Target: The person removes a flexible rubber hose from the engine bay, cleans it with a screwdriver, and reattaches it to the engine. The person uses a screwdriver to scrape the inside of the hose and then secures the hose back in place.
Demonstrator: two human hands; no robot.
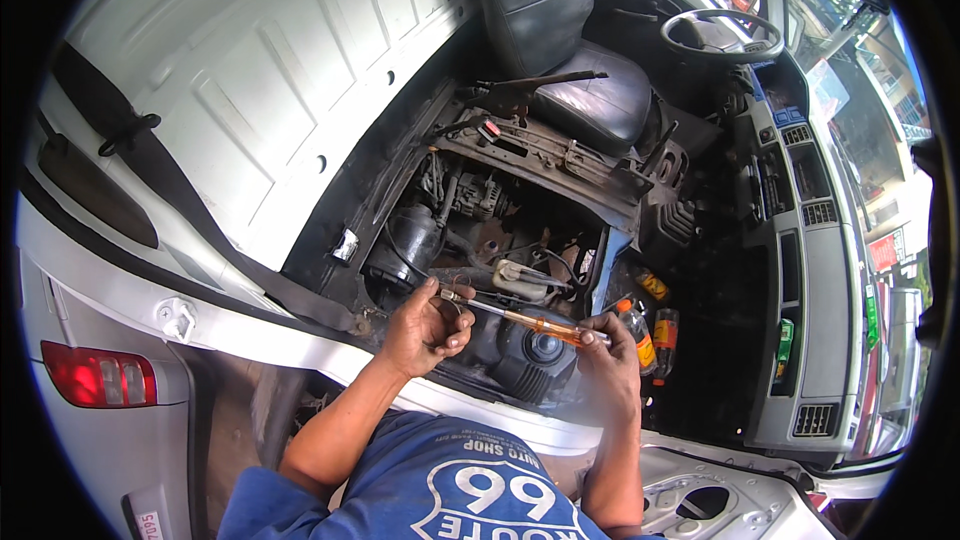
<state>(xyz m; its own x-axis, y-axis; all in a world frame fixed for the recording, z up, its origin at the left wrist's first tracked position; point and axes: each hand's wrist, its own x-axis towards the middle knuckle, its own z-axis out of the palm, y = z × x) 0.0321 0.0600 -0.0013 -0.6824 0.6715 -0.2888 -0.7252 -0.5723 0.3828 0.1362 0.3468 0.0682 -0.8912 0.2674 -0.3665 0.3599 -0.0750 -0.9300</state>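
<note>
My left hand [420, 330] is below the open engine bay's middle, thumb and forefinger pinched on a small metal fitting [450, 295], with thin wire beside it. The shaft [490, 308] of a screwdriver with a translucent orange handle [540, 325] reaches to that fitting; whether they touch is unclear. My right hand [610, 350] grips the handle end. Under both hands lies the engine [420, 240], with a dark cylinder, hoses, a pale plastic reservoir [515, 278] and a round dark housing partly behind the screwdriver.
A black seat [590, 100], steering wheel [680, 32] and dashboard [815, 340] are beyond and right. Several bottles [665, 335] lie on the dark floor right of the engine. A seat belt [180, 185] crosses the white panel at left. The white door sill runs along my body.
</note>
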